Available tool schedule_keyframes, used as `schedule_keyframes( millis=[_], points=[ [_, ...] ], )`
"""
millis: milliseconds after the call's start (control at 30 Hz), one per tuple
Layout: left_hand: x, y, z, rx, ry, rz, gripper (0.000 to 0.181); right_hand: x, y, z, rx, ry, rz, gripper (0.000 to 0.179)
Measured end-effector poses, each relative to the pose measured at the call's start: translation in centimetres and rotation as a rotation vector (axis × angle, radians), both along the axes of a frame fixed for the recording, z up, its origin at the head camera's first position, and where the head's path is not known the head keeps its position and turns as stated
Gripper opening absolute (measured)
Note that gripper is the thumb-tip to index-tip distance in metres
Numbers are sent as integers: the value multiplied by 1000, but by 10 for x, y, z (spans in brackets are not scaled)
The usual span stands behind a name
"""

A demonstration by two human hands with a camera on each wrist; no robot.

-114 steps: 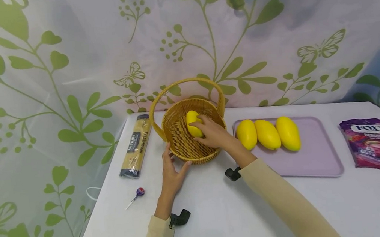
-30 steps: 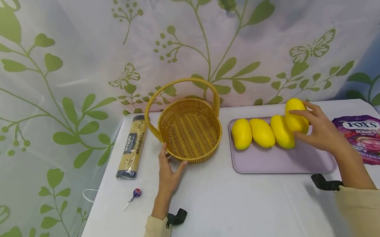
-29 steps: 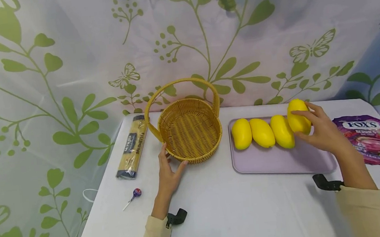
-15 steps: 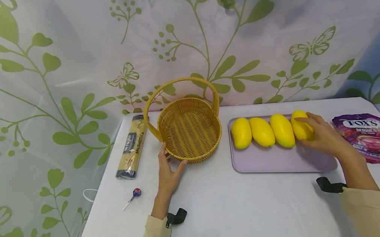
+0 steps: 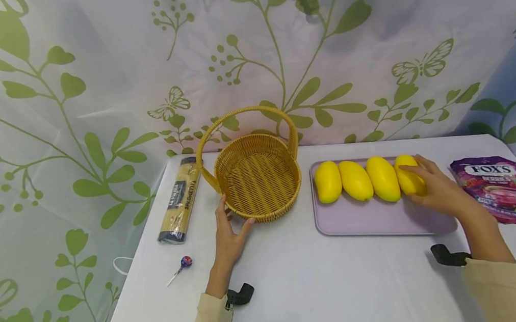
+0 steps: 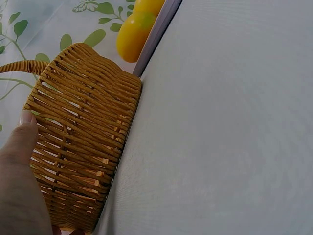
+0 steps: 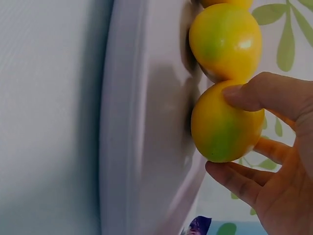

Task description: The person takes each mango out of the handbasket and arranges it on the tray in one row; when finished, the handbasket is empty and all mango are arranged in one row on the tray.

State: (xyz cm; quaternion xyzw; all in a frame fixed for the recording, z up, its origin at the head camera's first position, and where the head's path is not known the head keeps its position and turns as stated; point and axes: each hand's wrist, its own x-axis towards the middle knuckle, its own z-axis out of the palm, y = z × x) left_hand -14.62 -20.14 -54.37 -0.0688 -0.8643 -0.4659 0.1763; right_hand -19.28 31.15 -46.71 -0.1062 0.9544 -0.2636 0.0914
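In the head view, my left hand (image 5: pixel 229 239) rests against the front left of a round wicker basket (image 5: pixel 285 207) with a tall handle. Its thumb and fingers are spread along the outside, and in the left wrist view the thumb lies at the rim of the basket (image 6: pixel 83 132). My right hand (image 5: pixel 440 191) grips the rightmost yellow mango (image 5: pixel 409 176) on a lilac tray (image 5: pixel 360 221). In the right wrist view, the thumb lies over this mango (image 7: pixel 222 127) with fingers below it. Beside it in a row lie a second mango (image 5: pixel 383 178), a third (image 5: pixel 355 180) and another (image 5: pixel 328 181).
Left of the basket lies a spaghetti pack (image 5: pixel 179 201), and nearer the front is a wrapped lollipop (image 5: pixel 185 262). A purple Fox's candy bag (image 5: pixel 500 191) lies right of the tray. A leaf-patterned curtain (image 5: pixel 248 54) hangs behind the white table (image 5: pixel 306 289).
From the basket, where it held a mango earlier, my right hand has moved right to the tray. It has lowered the mango to the row's right end. My left hand stays at the basket.
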Motion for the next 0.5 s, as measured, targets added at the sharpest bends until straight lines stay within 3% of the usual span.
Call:
schedule_keyframes(
  millis=[333,500],
  points=[
    [-1,1,0,-4,17,-8,95,2,1,-3,7,-30,-17,81],
    [0,-2,-2,-4,18,-14,96,9,-4,-6,-10,16,-28,78]
  ],
)
